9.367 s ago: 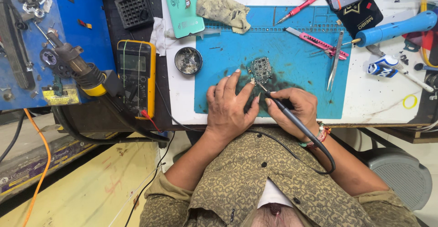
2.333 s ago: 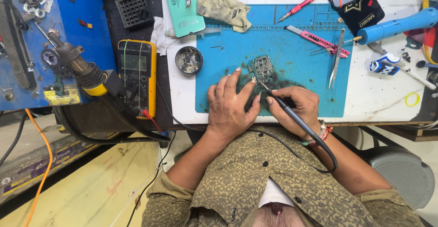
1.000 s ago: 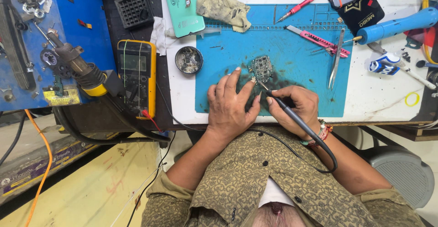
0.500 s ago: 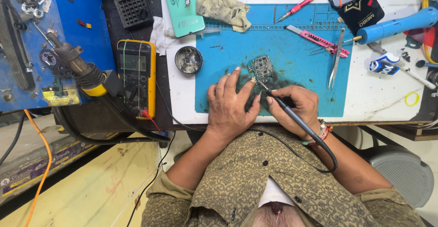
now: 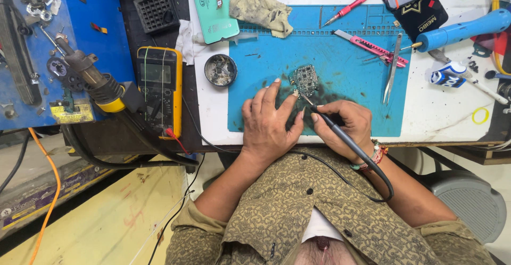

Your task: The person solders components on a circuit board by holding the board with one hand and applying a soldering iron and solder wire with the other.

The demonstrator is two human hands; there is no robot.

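A small dark circuit board [image 5: 305,79] lies on the blue work mat [image 5: 351,73]. My left hand [image 5: 269,121] rests flat on the mat with its fingertips at the board's near left edge, steadying it. My right hand [image 5: 343,126] grips a grey soldering iron [image 5: 340,132] like a pen; its tip touches the board's lower corner. The iron's black cord loops back over my right wrist.
A round flux tin [image 5: 220,70] sits left of the mat. Tweezers [image 5: 393,68], a pink cutter [image 5: 372,48], a blue hot-air handle [image 5: 463,29], a dirty rag [image 5: 262,11] and a green phone back [image 5: 214,6] lie farther off. A yellow multimeter [image 5: 158,86] sits at left.
Nothing has visibly changed beyond tiny shifts of the iron's tip on the board; both hands keep their places.
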